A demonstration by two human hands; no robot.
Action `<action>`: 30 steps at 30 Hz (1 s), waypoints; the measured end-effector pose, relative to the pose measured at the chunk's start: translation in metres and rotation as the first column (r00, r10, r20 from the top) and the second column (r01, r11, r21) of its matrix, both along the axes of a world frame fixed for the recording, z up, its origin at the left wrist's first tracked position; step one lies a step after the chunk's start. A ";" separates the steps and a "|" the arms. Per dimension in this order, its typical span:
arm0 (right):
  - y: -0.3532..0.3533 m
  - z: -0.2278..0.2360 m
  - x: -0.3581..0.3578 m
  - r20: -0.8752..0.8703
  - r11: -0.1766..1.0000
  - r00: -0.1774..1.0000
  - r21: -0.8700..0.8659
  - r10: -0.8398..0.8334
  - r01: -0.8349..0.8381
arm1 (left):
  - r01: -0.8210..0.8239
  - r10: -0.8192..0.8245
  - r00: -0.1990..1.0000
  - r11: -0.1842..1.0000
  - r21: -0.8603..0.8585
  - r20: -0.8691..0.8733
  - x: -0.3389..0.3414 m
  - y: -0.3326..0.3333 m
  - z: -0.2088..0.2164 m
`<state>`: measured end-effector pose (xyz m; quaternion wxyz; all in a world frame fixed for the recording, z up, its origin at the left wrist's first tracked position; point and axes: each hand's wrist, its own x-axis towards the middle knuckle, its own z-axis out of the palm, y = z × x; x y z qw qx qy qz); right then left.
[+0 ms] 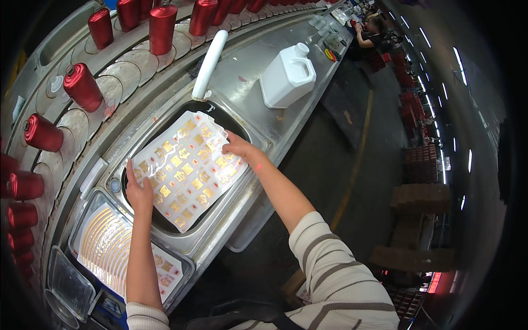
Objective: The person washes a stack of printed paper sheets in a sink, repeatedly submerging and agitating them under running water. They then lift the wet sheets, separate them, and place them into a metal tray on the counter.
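A white sheet of gold and red decals [184, 173] lies tilted over the sink [256, 132], hiding much of its basin. At its left edge my left hand [139, 193] grips the sheet, some fingers hidden. My right hand [237, 146] pinches the upper right edge, where the layered edges look like more than one sheet. Below the sink, partly behind my left forearm, a clear plastic tray [190, 267] holds a fanned row of similar decal sheets [104, 250].
A white tap-like tube [210, 65] rises behind the sink. On the metal counter stands a white jug [287, 77]. Along the left and far side, a curved conveyor [107, 91] carries several red bottles [82, 88]. A person [369, 38] sits at the far end.
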<state>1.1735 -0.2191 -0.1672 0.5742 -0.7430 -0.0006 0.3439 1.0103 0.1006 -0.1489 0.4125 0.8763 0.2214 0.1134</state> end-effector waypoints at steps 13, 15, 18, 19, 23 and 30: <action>0.009 0.004 0.001 0.029 1.000 0.999 -0.004 0.013 -0.012 | -0.210 0.208 0.978 0.971 -0.114 -0.032 0.006 0.022 -0.039; 0.000 -0.004 0.003 0.015 1.000 1.000 -0.018 0.004 -0.003 | -0.222 0.209 0.973 0.964 -0.148 -0.097 0.010 0.018 -0.032; 0.001 -0.008 0.003 -0.004 1.000 1.000 -0.016 -0.009 0.009 | -0.231 0.210 0.954 0.970 -0.079 -0.212 0.012 0.019 -0.011; 0.004 -0.007 0.002 -0.010 1.000 1.000 -0.012 -0.012 0.012 | -0.214 0.211 0.960 0.977 0.003 -0.186 0.012 0.019 -0.006; -0.005 -0.018 0.004 -0.028 1.000 0.999 -0.006 -0.018 0.018 | -0.176 0.200 0.937 0.978 0.109 -0.287 0.017 0.015 0.015; -0.001 -0.017 0.002 -0.038 1.000 0.999 0.018 -0.011 0.012 | -0.130 0.202 0.964 0.925 0.358 -0.174 0.010 0.008 0.026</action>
